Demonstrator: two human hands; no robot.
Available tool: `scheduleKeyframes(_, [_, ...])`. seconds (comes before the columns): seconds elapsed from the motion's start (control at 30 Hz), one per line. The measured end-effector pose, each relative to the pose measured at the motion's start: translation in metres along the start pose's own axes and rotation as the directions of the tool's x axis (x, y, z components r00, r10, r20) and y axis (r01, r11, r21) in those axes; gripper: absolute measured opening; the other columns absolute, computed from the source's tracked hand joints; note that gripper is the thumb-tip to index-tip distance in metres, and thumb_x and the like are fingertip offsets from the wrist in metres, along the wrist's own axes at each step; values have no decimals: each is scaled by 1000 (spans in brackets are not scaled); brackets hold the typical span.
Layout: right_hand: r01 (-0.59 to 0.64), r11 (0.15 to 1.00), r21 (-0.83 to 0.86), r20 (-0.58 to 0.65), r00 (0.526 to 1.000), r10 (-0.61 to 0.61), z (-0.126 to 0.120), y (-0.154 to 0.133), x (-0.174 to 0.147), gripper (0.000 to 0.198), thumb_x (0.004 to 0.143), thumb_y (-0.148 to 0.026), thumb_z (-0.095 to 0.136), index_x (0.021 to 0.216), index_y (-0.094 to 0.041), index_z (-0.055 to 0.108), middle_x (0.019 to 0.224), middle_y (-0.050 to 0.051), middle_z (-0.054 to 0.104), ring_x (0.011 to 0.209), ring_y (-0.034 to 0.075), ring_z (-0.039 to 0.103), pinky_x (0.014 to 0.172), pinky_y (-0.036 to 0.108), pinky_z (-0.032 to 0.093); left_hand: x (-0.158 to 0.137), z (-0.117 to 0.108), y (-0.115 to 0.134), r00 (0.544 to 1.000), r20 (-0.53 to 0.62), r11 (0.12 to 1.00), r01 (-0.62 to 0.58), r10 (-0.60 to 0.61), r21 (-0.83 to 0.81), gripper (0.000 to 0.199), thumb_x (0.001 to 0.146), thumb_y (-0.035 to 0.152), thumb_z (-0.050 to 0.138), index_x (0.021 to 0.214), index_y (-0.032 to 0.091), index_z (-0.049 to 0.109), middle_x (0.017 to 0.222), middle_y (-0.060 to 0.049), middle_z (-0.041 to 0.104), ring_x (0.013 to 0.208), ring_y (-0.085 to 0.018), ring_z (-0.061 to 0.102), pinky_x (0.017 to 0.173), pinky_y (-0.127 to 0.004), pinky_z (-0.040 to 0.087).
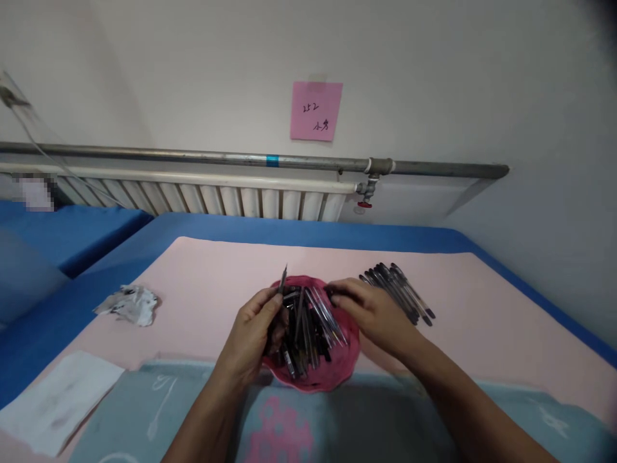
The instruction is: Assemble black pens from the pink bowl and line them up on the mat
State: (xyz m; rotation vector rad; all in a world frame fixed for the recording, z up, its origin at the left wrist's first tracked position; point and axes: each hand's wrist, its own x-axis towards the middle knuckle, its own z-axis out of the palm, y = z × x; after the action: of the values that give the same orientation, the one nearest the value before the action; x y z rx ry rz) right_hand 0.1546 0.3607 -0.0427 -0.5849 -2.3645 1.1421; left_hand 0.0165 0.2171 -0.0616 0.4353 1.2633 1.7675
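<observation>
My left hand (250, 331) is closed around a pen (283, 276), whose bare pointed tip sticks up past the thumb. Over the right rim of a pink basket (337, 376), my right hand (373, 312) pinches a small black piece (330, 292) that looks like a pen cap. Many loose pens (303, 331) fill the basket, some clear-barrelled, others dark. The left hand's lower fingers are partly hidden against the basket's left side. Beyond the right hand, a row of black-capped pens (398, 289) lies side by side on the pink sheet.
The pink sheet (231, 263) covers a blue surface (289, 225) by the wall. Crumpled paper (132, 305) and a folded white cloth or paper (58, 402) lie to the left. A grey-green patterned cloth (159, 411) is nearest me. Behind are a radiator (250, 202) and a pipe (202, 156).
</observation>
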Motion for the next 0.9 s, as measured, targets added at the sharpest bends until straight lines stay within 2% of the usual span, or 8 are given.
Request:
scheduleKeyframes(0.07, [-115,966,230,-112,983,144,-1,4,4,18,78,-26,54,91,-20,64,87,2,66,79,16,58,74,32,43,-1,1,-2,998,61,999,25,-27,39,23,79,38,61,90,19,60,56,6,50,35,-2,33,33,-13,19])
scheduleKeyframes(0.13, [-155,867,474,-160,953,258,2,7,5,19,75,-29,60,90,-18,62,81,1,64,68,13,55,67,29,43,-2,3,-5,993,96,994,59,-68,90,22,79,39,60,87,19,59,54,6,48,34,-2,32,33,-14,18])
scheduleKeyframes(0.2, [-146,748,648,-153,937,315,7,7,4,22,71,-31,65,87,-18,60,75,0,63,61,11,53,62,27,41,-3,6,-6,988,116,986,89,-106,143,22,77,40,61,83,19,59,52,6,45,33,-2,30,33,-15,17])
scheduleKeyframes(0.27, [-144,665,733,-120,935,335,13,6,3,23,69,-31,68,85,-18,58,69,-2,61,58,10,52,59,26,40,-5,8,-7,982,140,979,105,-131,177,23,76,41,63,81,18,60,51,6,43,34,-2,29,33,-15,17])
scheduleKeyframes(0.4, [-159,627,762,-90,934,346,22,1,-1,24,70,-32,69,87,-19,58,67,-3,60,55,9,50,57,24,40,-6,11,-9,974,178,975,108,-143,194,21,76,39,63,82,19,63,52,5,41,35,-2,28,35,-16,17])
scheduleKeyframes(0.53, [-111,628,771,-142,930,338,26,1,-2,24,70,-33,68,87,-20,57,69,-2,60,57,11,52,56,25,42,-7,11,-10,967,199,974,123,-160,188,22,76,40,63,81,19,64,50,6,38,35,-3,25,35,-16,15])
scheduleKeyframes(0.73, [-174,664,727,-81,939,335,27,-4,-6,22,70,-31,67,87,-19,59,66,-4,58,53,8,49,54,23,39,-7,12,-10,964,195,968,142,-183,205,22,75,39,64,83,19,65,50,5,39,36,-3,26,36,-16,14])
scheduleKeyframes(0.9, [-178,658,731,-72,940,335,27,-6,-6,21,68,-28,69,85,-20,59,66,-5,55,53,8,47,54,23,38,-8,14,-8,968,175,971,147,-180,187,21,72,38,67,81,18,66,52,4,42,37,-3,29,36,-16,16])
